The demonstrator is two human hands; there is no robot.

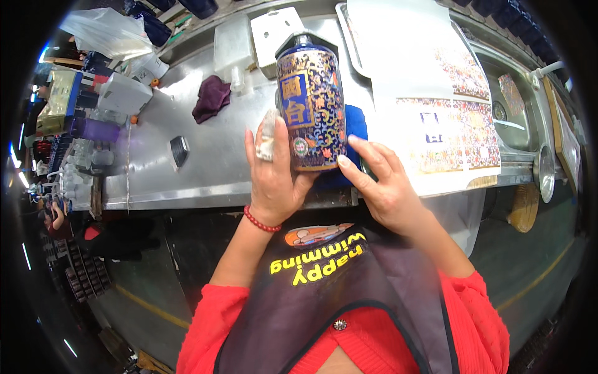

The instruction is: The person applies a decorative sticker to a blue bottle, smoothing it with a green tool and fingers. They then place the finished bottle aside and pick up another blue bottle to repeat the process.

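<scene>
A dark blue bottle (321,118) with a gold floral pattern stands out in front of me, its neck pointing away. My left hand (274,174) is closed round its left side and lower edge. White wrapping (266,137) covers one or more fingers of that hand, and a red bead bracelet circles the wrist. At the bottle's lower right, my right hand (377,177) has its fingers stretched out, thumb and fingertips at or against the bottle; whether they press on it I cannot tell. Part of a blue cloth (356,124) shows behind the bottle.
Patterned printed sheets (448,134) lie to the right, before a metal sink (532,93). On the steel table (180,187) are a crumpled purple cloth (212,98), a small black item (179,151) and a clear plastic container (234,50). Bottles and boxes crowd the far left.
</scene>
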